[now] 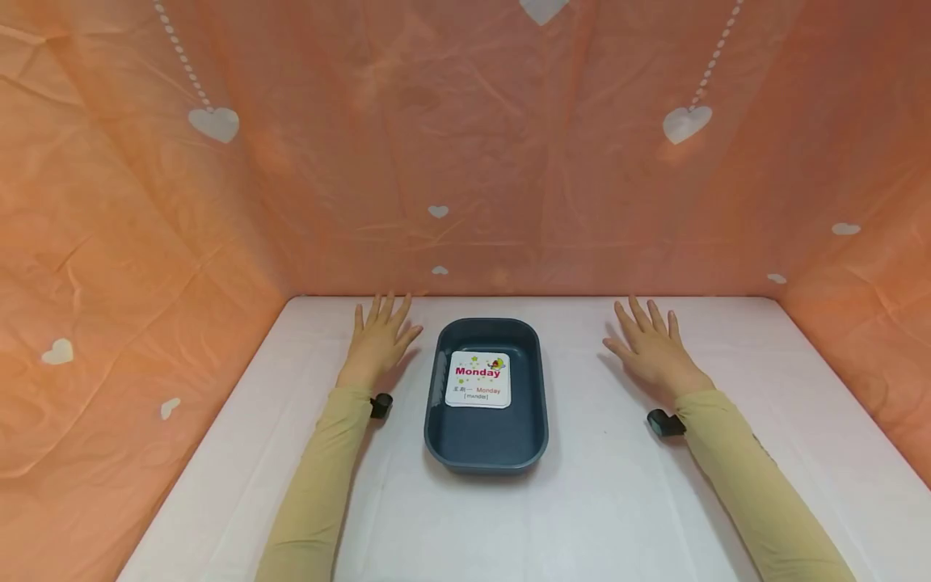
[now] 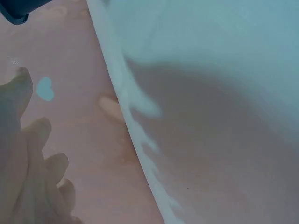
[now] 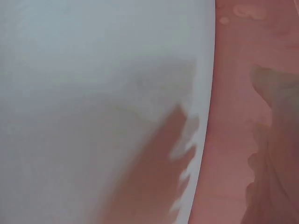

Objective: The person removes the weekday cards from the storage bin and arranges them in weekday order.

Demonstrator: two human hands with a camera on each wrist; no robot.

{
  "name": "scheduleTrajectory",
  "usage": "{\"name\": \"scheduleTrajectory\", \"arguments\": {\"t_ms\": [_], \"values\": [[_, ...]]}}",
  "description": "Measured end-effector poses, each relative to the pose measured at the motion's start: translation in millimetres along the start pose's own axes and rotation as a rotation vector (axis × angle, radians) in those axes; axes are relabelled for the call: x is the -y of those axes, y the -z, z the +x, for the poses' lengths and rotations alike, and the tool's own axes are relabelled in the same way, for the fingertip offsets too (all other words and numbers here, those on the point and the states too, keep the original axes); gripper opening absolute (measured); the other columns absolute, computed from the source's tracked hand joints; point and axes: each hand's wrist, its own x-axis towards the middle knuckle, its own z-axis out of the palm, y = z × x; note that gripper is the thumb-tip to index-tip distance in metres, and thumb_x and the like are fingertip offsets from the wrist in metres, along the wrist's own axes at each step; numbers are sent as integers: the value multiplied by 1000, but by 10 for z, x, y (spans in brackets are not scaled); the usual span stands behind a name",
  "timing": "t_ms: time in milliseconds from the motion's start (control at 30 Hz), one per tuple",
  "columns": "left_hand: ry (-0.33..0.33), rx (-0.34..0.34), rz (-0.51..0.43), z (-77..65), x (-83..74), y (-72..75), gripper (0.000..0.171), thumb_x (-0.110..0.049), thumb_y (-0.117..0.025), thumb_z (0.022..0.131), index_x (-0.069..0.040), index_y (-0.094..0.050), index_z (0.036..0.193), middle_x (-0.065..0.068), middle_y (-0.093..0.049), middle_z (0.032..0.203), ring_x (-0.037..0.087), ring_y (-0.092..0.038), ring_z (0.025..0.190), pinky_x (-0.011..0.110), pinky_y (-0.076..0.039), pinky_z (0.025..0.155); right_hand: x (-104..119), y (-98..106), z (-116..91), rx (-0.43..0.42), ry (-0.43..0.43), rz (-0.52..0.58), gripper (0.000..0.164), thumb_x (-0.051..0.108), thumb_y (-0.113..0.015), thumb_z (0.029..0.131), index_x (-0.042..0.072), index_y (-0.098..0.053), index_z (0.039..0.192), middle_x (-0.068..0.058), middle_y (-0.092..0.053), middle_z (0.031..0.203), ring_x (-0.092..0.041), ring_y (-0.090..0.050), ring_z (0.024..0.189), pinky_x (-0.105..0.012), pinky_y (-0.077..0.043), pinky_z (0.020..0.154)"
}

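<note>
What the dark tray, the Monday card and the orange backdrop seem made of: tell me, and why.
The dark tray: probably moulded plastic, smooth and satin, given its rounded corners and soft sheen. The Monday card: likely paper or thin card, printed, flat with rounded corners; coating unclear. The orange backdrop: seemingly thin fabric or plastic sheeting, since it creases and shines faintly.

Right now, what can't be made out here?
- Head: anything under the white square "Monday" card, which covers part of the dark blue oblong tray.
- Left wrist: most of the tray, cut by the upper left corner.
- Right wrist: part of the bare right hand, cut by the right edge.
</note>
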Motion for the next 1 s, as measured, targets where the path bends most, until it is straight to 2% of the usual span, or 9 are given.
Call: {"name": "scheduleTrajectory", "arguments": {"t_ms": [200,267,367,500,700,800,1000], "values": [[14,102,-165,4,11,33,65,-51,-34,101,-11,-25,151,21,-4,157,42,0,142,63,-1,108,-15,13,33,57,14,111,76,49,-40,100,0,-12,151,-27,-2,155,-48,7,139,-62,10,105],[20,132,-206,-7,17,57,65,-51,-36,100,-9,-29,150,22,-7,156,43,-5,141,62,-5,108,-18,24,36,67,28,150,77,47,-42,100,-4,-13,149,-30,-4,153,-51,5,138,-63,6,106],[26,154,-269,-41,19,102,64,-48,-42,100,-6,-33,148,22,-20,153,41,-17,140,57,-15,109,-16,52,28,62,44,234,76,42,-48,99,-7,-17,148,-34,-11,150,-52,0,137,-63,0,107],[24,156,-389,-84,17,162,64,-43,-50,98,-4,-34,147,20,-35,148,38,-33,134,52,-25,108,18,119,0,13,31,374,66,35,-53,98,-6,-29,144,-32,-27,146,-50,-16,136,-61,-13,107],[4,144,-532,-134,-1,215,62,-39,-53,98,-4,-36,145,25,-44,140,42,-49,120,52,-37,100,93,236,-46,-31,-7,543,58,32,-53,99,-6,-37,140,-28,-45,136,-45,-43,124,-54,-34,101],[3,137,-586,-170,-16,247,59,-37,-54,98,-5,-39,144,23,-47,137,40,-52,118,49,-39,99,116,288,-86,-7,-21,603,57,31,-51,100,-5,-37,141,-27,-49,133,-43,-47,120,-52,-38,98],[-4,142,-638,-224,-52,362,53,-35,-53,99,-6,-43,142,22,-49,135,38,-51,118,49,-41,98,179,402,-179,74,-14,766,54,24,-46,102,-8,-30,143,-31,-44,136,-42,-48,121,-48,-40,98]]}}
